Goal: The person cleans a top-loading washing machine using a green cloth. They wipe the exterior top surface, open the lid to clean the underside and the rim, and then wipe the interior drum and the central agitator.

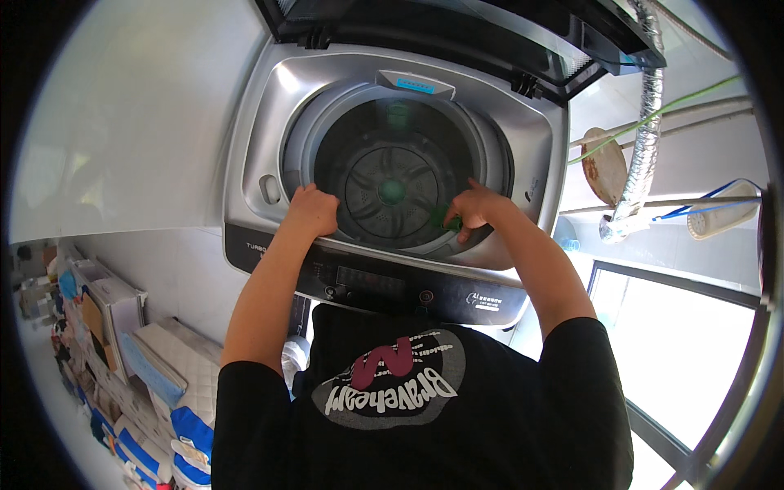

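A top-loading washing machine (257,122) stands before me, its dark lid (429,37) raised at the back. Inside, the grey drum shows a ribbed pulsator (392,214) with a green centre. My left hand (312,209) rests on the front left of the tub's rim, fingers curled over the edge; nothing shows in it. At the front right of the tub opening is my right hand (474,208), its fingers around a green piece (440,215) at the drum wall. Whether the piece is loose or fixed to the drum cannot be told. Another green part (397,113) shows on the drum's back wall.
A control panel (373,282) runs along the machine's front. At the right, a foil duct (649,122) hangs beside rails with a round board (603,165) and a pale basket (723,214). Folded bedding (184,355) and boxes lie at the lower left. A white wall (135,122) adjoins the machine's left side.
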Action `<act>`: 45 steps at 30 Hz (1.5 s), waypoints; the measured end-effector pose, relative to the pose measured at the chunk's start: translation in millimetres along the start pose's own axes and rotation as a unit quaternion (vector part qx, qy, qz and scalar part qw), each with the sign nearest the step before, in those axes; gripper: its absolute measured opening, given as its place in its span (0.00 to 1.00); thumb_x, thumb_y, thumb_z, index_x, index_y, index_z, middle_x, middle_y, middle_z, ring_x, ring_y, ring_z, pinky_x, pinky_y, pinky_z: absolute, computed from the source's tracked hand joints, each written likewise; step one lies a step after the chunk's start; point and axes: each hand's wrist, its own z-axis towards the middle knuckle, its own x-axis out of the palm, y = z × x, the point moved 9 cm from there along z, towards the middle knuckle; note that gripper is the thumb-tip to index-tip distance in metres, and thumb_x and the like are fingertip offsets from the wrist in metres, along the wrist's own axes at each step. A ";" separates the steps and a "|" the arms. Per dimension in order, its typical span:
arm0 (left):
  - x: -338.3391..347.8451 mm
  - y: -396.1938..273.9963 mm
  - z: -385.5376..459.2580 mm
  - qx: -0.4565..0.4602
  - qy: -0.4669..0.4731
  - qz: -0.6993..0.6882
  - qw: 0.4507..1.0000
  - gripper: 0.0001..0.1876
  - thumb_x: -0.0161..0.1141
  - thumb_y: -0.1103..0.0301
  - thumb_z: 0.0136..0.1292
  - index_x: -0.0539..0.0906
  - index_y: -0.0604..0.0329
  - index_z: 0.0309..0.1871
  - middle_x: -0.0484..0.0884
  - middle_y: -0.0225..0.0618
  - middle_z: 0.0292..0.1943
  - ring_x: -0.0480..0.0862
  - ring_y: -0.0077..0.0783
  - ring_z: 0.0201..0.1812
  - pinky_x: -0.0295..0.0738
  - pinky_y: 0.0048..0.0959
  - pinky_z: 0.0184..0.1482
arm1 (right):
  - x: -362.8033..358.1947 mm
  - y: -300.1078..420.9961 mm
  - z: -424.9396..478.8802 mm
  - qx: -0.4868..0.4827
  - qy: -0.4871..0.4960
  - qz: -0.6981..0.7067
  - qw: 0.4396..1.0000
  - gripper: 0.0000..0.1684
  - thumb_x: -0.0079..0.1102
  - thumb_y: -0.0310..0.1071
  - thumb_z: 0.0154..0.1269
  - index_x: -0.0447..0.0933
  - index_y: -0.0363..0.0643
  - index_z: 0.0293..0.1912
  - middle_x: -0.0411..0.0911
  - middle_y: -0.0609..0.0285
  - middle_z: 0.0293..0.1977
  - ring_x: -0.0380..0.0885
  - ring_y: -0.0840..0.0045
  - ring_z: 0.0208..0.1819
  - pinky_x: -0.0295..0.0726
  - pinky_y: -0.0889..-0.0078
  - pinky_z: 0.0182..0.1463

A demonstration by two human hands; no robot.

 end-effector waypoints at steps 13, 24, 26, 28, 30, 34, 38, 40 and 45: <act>-18.1 2.2 -3.0 -0.017 -0.074 0.026 0.997 0.18 0.64 0.57 0.61 0.87 0.50 0.52 0.87 0.42 0.46 0.75 0.49 0.61 0.72 0.48 0.60 | -49.2 -5.9 -105.5 0.186 -0.428 -0.004 0.884 0.13 0.66 0.41 0.61 0.85 0.54 0.46 0.82 0.58 0.50 0.79 0.65 0.56 0.74 0.54 0.58; -12.9 1.9 12.0 0.016 -0.048 0.013 0.999 0.17 0.62 0.55 0.64 0.88 0.56 0.47 0.86 0.50 0.45 0.84 0.53 0.49 0.78 0.46 0.54 | -12.3 59.6 -93.8 0.053 -0.378 0.242 0.892 0.18 0.61 0.47 0.66 0.83 0.47 0.49 0.84 0.52 0.47 0.82 0.56 0.52 0.82 0.52 0.53; -6.7 6.3 16.2 0.031 -0.048 0.018 0.998 0.17 0.62 0.55 0.64 0.88 0.56 0.47 0.86 0.50 0.45 0.84 0.53 0.49 0.78 0.46 0.54 | -12.3 69.6 -111.9 0.032 -0.456 0.303 0.836 0.16 0.60 0.47 0.66 0.82 0.49 0.47 0.83 0.51 0.46 0.82 0.56 0.50 0.82 0.53 0.51; -0.2 14.1 18.7 0.043 -0.053 0.005 0.998 0.17 0.61 0.55 0.64 0.88 0.57 0.47 0.86 0.50 0.46 0.84 0.53 0.49 0.78 0.46 0.54 | -7.4 77.4 -127.7 0.014 -0.544 0.330 0.771 0.15 0.61 0.45 0.65 0.81 0.50 0.46 0.82 0.52 0.42 0.83 0.56 0.47 0.82 0.54 0.50; 3.8 16.7 20.9 0.055 -0.047 0.009 0.997 0.17 0.61 0.55 0.64 0.88 0.56 0.48 0.86 0.50 0.45 0.84 0.54 0.49 0.78 0.46 0.53 | -2.4 83.4 -139.4 -0.028 -0.601 0.321 0.731 0.14 0.63 0.43 0.63 0.81 0.49 0.46 0.81 0.54 0.38 0.82 0.57 0.42 0.82 0.54 0.47; 3.1 16.5 24.6 0.061 -0.054 0.031 0.996 0.17 0.62 0.55 0.64 0.87 0.57 0.47 0.86 0.51 0.43 0.84 0.55 0.47 0.78 0.47 0.51 | 12.8 80.1 -162.4 -0.032 -0.678 0.291 0.674 0.14 0.65 0.40 0.62 0.81 0.48 0.46 0.79 0.55 0.36 0.81 0.58 0.42 0.80 0.57 0.49; 0.3 15.3 19.8 0.095 -0.081 0.036 0.991 0.15 0.63 0.58 0.62 0.88 0.58 0.45 0.86 0.52 0.41 0.85 0.56 0.44 0.79 0.48 0.49 | 27.9 69.4 -179.3 -0.012 -0.702 0.291 0.650 0.14 0.65 0.40 0.62 0.81 0.48 0.46 0.80 0.55 0.36 0.81 0.59 0.44 0.79 0.58 0.50; -1.9 11.8 16.4 0.104 -0.091 0.038 0.990 0.14 0.63 0.59 0.62 0.88 0.58 0.43 0.86 0.52 0.40 0.85 0.56 0.43 0.79 0.48 0.48 | 33.6 66.5 -174.4 -0.001 -0.695 0.288 0.659 0.14 0.65 0.39 0.62 0.81 0.48 0.46 0.80 0.55 0.36 0.81 0.59 0.44 0.79 0.58 0.50; -16.0 2.2 4.1 0.094 -0.132 0.009 0.987 0.12 0.63 0.64 0.62 0.88 0.59 0.44 0.86 0.51 0.39 0.85 0.55 0.42 0.80 0.47 0.48 | 28.6 79.4 -179.3 -0.010 -0.704 0.216 0.676 0.15 0.65 0.39 0.61 0.81 0.47 0.47 0.79 0.55 0.36 0.81 0.60 0.42 0.80 0.59 0.48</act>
